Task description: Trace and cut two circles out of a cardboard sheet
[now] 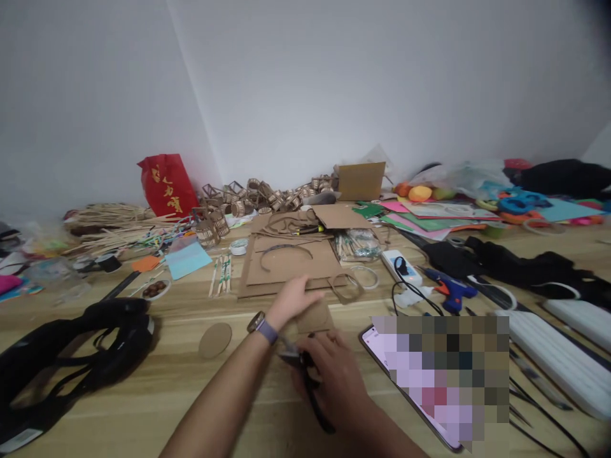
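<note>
So I'm sitting at this wooden table and my right hand is gripping a pair of scissors, fingers curling closed around the black handles while the blades are pointing off to the left, a bit blurry. I'm having a small piece of brown cardboard lying right between my two hands, just past the right knuckles. My left hand, the one wearing the watch, is reaching over to the far left edge of that piece with the thumb sticking out to the right; honestly I can't tell whether those fingers are pinching it or just resting there, or how wide they're really spreading. A round cardboard disc is lying flat by itself to the left of my wrist. Just beyond the left hand, bigger cardboard sheets are lying stacked, with a thin curved strip resting on top. A phone is lying face up to the right of my right hand, partly blurred out, and farther off that way a blue glue gun is lying near some cable. A red bag is standing at the back by the wall.
</note>
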The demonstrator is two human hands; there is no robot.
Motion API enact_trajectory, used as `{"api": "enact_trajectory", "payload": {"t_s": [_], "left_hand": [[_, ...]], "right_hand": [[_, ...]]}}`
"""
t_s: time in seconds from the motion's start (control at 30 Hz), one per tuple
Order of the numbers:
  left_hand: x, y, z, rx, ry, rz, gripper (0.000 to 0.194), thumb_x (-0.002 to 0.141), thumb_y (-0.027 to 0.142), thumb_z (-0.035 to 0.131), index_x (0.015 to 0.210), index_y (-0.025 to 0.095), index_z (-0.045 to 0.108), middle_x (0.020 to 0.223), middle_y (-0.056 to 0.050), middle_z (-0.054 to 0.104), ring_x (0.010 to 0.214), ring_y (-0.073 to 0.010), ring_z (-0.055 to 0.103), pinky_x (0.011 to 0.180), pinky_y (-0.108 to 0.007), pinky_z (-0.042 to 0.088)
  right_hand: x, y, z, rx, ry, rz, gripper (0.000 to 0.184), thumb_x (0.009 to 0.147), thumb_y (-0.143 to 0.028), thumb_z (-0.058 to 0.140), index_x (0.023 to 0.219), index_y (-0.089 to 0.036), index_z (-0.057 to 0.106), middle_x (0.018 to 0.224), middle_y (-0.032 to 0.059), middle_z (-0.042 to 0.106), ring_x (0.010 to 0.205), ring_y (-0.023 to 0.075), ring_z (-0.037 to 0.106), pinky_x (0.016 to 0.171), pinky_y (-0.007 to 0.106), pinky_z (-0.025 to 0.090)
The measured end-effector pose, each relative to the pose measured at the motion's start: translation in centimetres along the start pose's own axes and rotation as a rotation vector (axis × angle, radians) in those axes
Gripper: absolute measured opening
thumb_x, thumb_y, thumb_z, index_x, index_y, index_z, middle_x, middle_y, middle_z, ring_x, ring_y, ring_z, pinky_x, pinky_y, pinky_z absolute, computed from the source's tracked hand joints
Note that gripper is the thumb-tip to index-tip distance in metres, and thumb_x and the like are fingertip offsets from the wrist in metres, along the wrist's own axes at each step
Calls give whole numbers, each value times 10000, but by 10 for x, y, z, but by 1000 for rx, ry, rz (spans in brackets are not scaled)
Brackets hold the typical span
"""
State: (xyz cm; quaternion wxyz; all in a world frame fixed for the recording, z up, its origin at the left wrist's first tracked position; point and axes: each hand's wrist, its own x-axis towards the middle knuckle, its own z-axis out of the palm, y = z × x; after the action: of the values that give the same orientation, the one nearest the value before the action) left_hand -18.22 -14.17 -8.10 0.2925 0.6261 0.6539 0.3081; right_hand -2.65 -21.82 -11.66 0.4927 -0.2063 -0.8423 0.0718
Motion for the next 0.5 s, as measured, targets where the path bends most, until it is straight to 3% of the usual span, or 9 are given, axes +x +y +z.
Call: {"api": "enact_trajectory", "payload": {"t_s": [0.1, 0.27, 0.33, 0.4, 0.5], "left_hand": [[-12, -9, 4, 233, -88, 1, 657, 534, 286, 960, 1132, 158, 717, 1329, -230, 687, 1359, -494, 507, 1197, -580, 274], [-14, -18, 9, 369, -87, -25, 826, 424, 265, 991, 1179, 143, 677, 1365, -246, 616, 1318, -509, 519, 1137, -587, 347], [-13, -21, 5, 322, -60, -33, 711, 454, 239, 965, 1102, 143, 689, 1308, -220, 636, 1241, -467, 581, 1080, -524, 420], [-16, -23, -3, 230, -24, -27, 475, 587, 224, 881, 1017, 161, 690, 1210, -168, 683, 1170, -393, 625, 1027, -454, 464], [-34, -26, -16, 37, 26, 4, 233, 793, 239, 691, 1016, 179, 663, 1113, -105, 729, 1101, -300, 655, 964, -376, 497]], "right_hand": [[-3, -4, 2, 30, -18, -12, 284, 694, -100, 611, 934, -251, 631, 757, -7, 725, 629, 198, 629, 686, 313, 365], [-5, -5, 4, 55, 1, -9, 258, 736, -97, 619, 937, -258, 628, 773, -6, 743, 676, 206, 688, 699, 319, 392], [-4, 0, 4, 58, 16, 30, 245, 789, -85, 601, 960, -257, 637, 789, 0, 760, 703, 210, 707, 695, 319, 403], [-2, 8, 3, 47, 45, 114, 228, 862, -119, 590, 1037, -249, 655, 851, 27, 786, 750, 228, 723, 706, 329, 427], [5, 27, -2, 28, 132, 347, 235, 911, -323, 629, 1120, -226, 673, 963, 99, 803, 874, 304, 737, 789, 399, 486]]}}
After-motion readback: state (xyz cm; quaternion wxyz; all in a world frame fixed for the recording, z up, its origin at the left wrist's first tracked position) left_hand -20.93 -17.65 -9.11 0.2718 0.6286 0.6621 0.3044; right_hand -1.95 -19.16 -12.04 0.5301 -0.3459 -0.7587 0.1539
